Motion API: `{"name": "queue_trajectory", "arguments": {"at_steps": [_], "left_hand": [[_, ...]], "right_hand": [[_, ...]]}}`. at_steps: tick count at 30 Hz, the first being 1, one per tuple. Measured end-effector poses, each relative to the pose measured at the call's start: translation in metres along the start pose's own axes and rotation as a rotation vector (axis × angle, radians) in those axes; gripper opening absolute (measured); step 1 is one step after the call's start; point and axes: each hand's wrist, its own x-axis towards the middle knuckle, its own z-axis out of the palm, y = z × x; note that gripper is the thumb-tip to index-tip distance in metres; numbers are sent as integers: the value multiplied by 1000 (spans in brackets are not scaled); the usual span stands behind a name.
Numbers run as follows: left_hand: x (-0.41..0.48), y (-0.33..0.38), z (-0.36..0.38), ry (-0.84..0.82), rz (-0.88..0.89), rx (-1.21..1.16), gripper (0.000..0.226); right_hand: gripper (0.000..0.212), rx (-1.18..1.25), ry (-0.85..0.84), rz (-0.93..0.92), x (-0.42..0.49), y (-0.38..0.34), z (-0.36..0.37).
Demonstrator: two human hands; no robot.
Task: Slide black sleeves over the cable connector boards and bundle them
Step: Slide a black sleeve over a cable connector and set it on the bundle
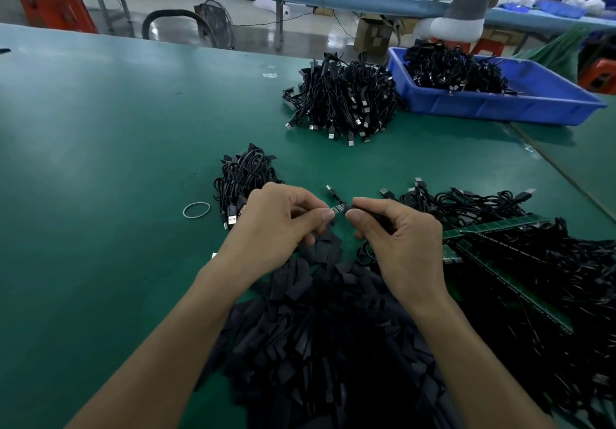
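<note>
My left hand (281, 220) pinches one end of a small connector board (338, 209) between thumb and forefinger. My right hand (396, 235) pinches a black sleeve (350, 208) at the board's other end, the two meeting above the green table (100, 162). The cable's USB plug (330, 189) sticks up just behind my fingers. A large heap of loose black sleeves (316, 328) lies under my wrists. A small bundle of sleeved cables (243, 175) lies just left of my left hand.
A rubber band (196, 210) lies left of the bundle. Unsleeved cables and green board strips (500, 228) spread to the right. A pile of bundled cables (343, 98) and a blue bin (500, 102) with more cables sit at the back. A person sits at a far bench.
</note>
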Motion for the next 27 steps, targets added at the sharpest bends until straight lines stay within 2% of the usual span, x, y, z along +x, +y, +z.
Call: {"name": "queue_trajectory", "arguments": {"at_steps": [9, 12, 18, 27], "left_hand": [[2, -2, -2, -39, 1, -42, 11], [3, -3, -2, -52, 7, -59, 8], [3, -2, -3, -89, 12, -105, 8], [2, -4, -2, -165, 4, -138, 9]], "right_hand": [[23, 18, -8, 9, 0, 0, 0], [16, 94, -51, 52, 3, 0, -3], [16, 165, -123, 84, 8, 1, -10], [20, 214, -386, 84, 15, -2, -20]]}}
